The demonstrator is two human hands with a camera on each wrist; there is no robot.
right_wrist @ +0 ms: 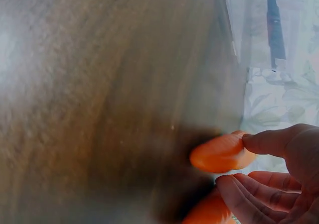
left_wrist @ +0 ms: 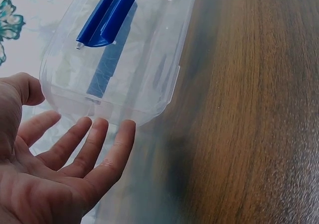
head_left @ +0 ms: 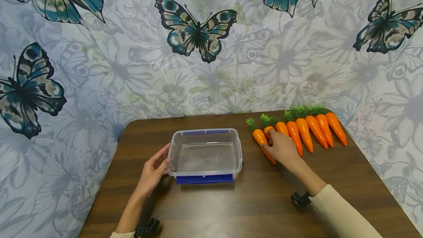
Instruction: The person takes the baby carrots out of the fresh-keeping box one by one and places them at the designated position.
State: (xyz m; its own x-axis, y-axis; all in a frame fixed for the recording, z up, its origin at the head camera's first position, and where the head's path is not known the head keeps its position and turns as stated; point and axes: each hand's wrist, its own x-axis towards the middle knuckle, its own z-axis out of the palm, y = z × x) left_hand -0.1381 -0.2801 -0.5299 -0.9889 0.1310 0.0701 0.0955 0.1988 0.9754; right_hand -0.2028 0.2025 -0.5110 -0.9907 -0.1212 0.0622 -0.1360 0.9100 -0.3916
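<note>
A clear plastic box point(head_left: 206, 157) with blue clips stands on the table, without a lid on it. At its left side my left hand point(head_left: 154, 172) touches the wall, the fingers spread and fairly straight, as the left wrist view shows. Several orange carrots point(head_left: 304, 135) with green tops lie in a slanting row to the right. Over the left end of that row is my right hand point(head_left: 282, 148). In the right wrist view its thumb touches one carrot point(right_wrist: 217, 154), while the other fingertips lie by a second carrot point(right_wrist: 207, 211), with a gap visible. The hand partly covers the second carrot from the left.
The brown wooden table point(head_left: 264, 208) has its far edge against a cloth backdrop point(head_left: 205, 87) printed with flowers and butterflies. A dark strap point(head_left: 147, 229) is on the left wrist and another black band point(head_left: 300, 199) on the right.
</note>
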